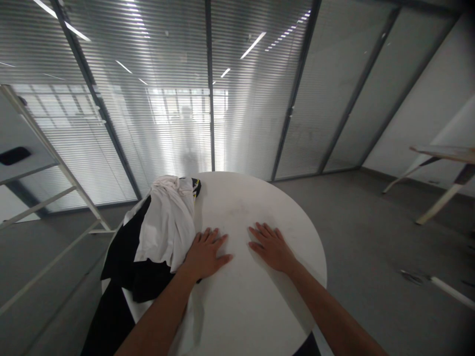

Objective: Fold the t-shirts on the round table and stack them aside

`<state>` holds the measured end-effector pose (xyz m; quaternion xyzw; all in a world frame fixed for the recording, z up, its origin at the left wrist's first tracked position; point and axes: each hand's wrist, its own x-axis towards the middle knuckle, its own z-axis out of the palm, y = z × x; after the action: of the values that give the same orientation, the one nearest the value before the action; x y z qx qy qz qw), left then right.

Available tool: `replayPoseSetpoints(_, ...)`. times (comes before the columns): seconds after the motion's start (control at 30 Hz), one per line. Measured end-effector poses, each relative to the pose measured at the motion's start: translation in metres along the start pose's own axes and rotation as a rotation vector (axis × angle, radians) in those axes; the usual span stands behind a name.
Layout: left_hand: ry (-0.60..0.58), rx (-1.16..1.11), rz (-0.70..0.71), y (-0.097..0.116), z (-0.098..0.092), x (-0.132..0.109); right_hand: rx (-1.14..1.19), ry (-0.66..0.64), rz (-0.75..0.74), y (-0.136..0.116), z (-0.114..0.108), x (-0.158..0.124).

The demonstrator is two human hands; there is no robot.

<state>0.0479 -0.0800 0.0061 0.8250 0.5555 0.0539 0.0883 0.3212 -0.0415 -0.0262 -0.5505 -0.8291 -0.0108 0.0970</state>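
A person's left hand (205,254) and right hand (270,247) pressed flat, fingers spread, on a round white table (241,207), apparently for support, the left hand beside a crumpled black-and-white garment (166,222) heaped over the table's edge.

The round tabletop (256,301) is white and smooth, with a low sheen and light surface smudging. The white garment (168,222) is soft, creased cloth; the black garment (122,252) is matt cloth. The partition panes (252,113) are smooth, glossy glass, with fine slatted blinds (166,59) behind them, set in dark metal frames (297,84). The floor (367,232) is grey, matt and finely textured, apparently carpet. The side table top (445,153) resembles pale wood; its finish is too distant to confirm.
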Motion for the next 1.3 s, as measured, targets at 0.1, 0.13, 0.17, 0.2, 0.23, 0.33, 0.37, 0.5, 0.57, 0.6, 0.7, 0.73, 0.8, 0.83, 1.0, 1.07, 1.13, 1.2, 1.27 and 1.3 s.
replayPoseSetpoints(0.1,0.0,0.0,-0.001,-0.0004,0.0,0.0003,0.011,0.0,0.001,-0.0001,0.0,0.0001)
replayPoseSetpoints(0.13,0.0,0.001,-0.001,-0.0006,0.0003,0.0004,0.013,0.001,0.002,-0.0001,0.0,0.0002)
replayPoseSetpoints(0.17,0.0,0.001,-0.002,-0.0008,0.0006,0.0006,0.014,0.002,0.004,0.0,0.0001,0.0003)
replayPoseSetpoints(0.2,0.0,0.002,-0.002,-0.0009,0.001,0.0006,0.015,0.001,0.005,0.0001,0.0002,0.0004)
replayPoseSetpoints(0.23,0.0,0.002,-0.001,-0.001,0.0013,0.0007,0.014,0.0,0.006,0.0002,0.0003,0.0005)
replayPoseSetpoints(0.33,0.005,0.004,0.002,-0.0008,0.0017,0.0006,0.015,-0.004,0.002,0.0004,0.0003,0.0007)
replayPoseSetpoints(0.37,0.007,0.006,0.003,-0.0007,0.0015,0.0005,0.015,-0.004,0.0,0.0004,0.0002,0.0007)
replayPoseSetpoints(0.5,-0.003,0.008,0.002,-0.0008,0.0011,0.0005,0.015,-0.001,0.001,0.0002,-0.0005,0.0003)
replayPoseSetpoints(0.57,-0.002,0.007,-0.002,-0.0012,0.0016,0.0009,0.015,-0.004,0.002,0.0004,-0.0003,0.0003)
replayPoseSetpoints(0.6,0.0,0.006,-0.001,-0.0014,0.0019,0.0013,0.014,-0.004,0.002,0.0006,0.0001,0.0003)
replayPoseSetpoints(0.7,-0.001,0.003,0.0,-0.0018,0.0029,0.0021,0.012,0.008,-0.002,0.0017,0.0019,0.0007)
replayPoseSetpoints(0.73,0.0,0.002,0.002,-0.0017,0.0029,0.0021,0.012,0.015,-0.004,0.0021,0.0025,0.0008)
replayPoseSetpoints(0.8,0.003,0.004,0.003,-0.0011,0.0024,0.0018,0.015,0.024,-0.007,0.0027,0.0033,0.0009)
replayPoseSetpoints(0.83,0.004,0.004,0.005,-0.0007,0.0019,0.0014,0.018,0.024,-0.008,0.0027,0.0033,0.0009)
replayPoseSetpoints(1.0,0.013,0.001,0.02,-0.0003,-0.0007,-0.0004,0.025,0.007,-0.002,0.0013,0.0006,0.0006)
replayPoseSetpoints(1.07,0.017,-0.001,0.025,-0.0015,-0.0006,-0.0001,0.027,0.005,-0.002,0.0008,-0.0004,0.0004)
replayPoseSetpoints(1.13,0.02,-0.003,0.025,-0.0028,-0.0005,0.0005,0.025,0.005,-0.004,0.0007,-0.0007,0.0003)
replayPoseSetpoints(1.2,0.025,-0.006,0.027,-0.0036,-0.0013,0.0004,0.021,0.009,-0.008,0.0012,-0.0003,0.0003)
replayPoseSetpoints(1.27,0.034,-0.015,0.039,-0.0038,-0.0035,-0.0009,0.021,0.013,-0.01,0.0018,0.0004,0.0003)
replayPoseSetpoints(1.3,0.049,-0.024,0.045,-0.0038,-0.0053,-0.002,0.024,0.014,-0.011,0.0021,0.0006,0.0003)
